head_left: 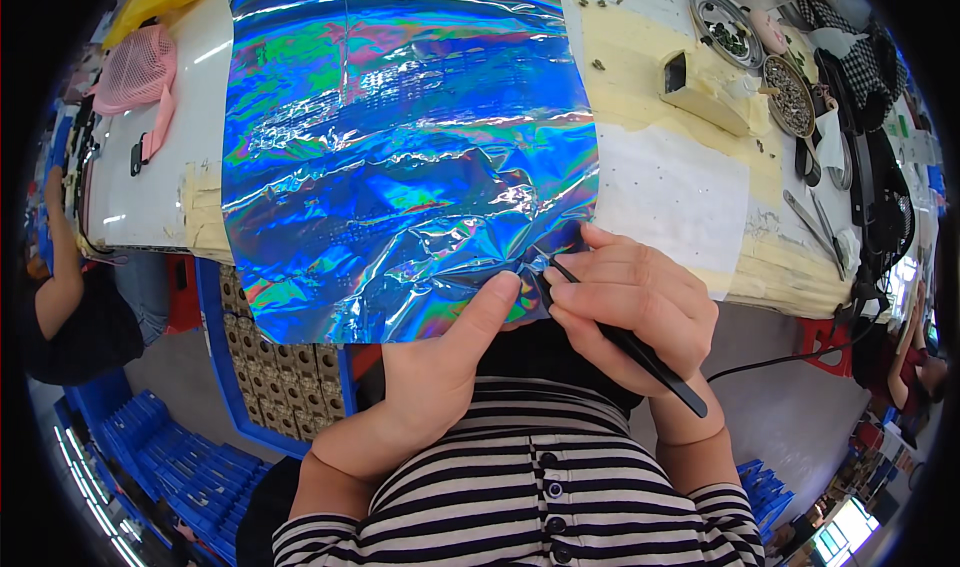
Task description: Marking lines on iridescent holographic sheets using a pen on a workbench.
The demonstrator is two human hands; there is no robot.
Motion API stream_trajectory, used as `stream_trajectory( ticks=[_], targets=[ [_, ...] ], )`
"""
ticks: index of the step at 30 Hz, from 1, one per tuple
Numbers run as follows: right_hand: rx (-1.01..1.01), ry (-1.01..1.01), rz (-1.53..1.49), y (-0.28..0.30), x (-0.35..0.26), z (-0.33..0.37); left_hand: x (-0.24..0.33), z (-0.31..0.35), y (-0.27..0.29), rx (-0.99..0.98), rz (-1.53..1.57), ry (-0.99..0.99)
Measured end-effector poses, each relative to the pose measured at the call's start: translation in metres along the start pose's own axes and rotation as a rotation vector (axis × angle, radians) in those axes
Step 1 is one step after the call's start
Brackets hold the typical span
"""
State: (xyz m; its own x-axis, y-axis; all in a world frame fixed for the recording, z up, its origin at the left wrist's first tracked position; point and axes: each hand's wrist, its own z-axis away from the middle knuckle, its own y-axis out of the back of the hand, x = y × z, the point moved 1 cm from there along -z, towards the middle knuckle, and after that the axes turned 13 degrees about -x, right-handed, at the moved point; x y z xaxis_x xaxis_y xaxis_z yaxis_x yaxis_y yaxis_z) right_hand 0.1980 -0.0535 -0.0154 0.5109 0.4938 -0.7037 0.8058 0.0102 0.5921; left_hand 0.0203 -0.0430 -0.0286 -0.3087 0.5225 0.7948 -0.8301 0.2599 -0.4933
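A large sheet of shiny blue iridescent foil (pixel 400 137) lies on the white worktable (pixel 670 187) and hangs over its near edge. My left hand (pixel 450 357) presses its thumb onto the foil's lower right corner. My right hand (pixel 630 302) grips black tweezers (pixel 640 352) like a pen, their tip touching the foil next to my left thumb. My striped sleeves come in from the bottom.
Round metal trays (pixel 725 22) with small parts, a beige block (pixel 700 92) and metal tools (pixel 815 222) lie at the table's right. A pink mesh cap (pixel 135 67) rests at the left. Blue crates (pixel 180 457) stand on the floor. Other people sit at the left and right.
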Motion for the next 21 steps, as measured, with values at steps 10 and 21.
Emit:
stream_trajectory(
  ticks=[10,21],
  targets=[
    [-0.010,-0.007,-0.015,0.002,0.000,0.000,0.003,0.001,-0.002,-0.044,-0.036,-0.015],
    [0.043,-0.036,-0.163,0.008,0.001,0.009,0.007,0.001,-0.003,0.028,0.110,0.007]
  ],
)
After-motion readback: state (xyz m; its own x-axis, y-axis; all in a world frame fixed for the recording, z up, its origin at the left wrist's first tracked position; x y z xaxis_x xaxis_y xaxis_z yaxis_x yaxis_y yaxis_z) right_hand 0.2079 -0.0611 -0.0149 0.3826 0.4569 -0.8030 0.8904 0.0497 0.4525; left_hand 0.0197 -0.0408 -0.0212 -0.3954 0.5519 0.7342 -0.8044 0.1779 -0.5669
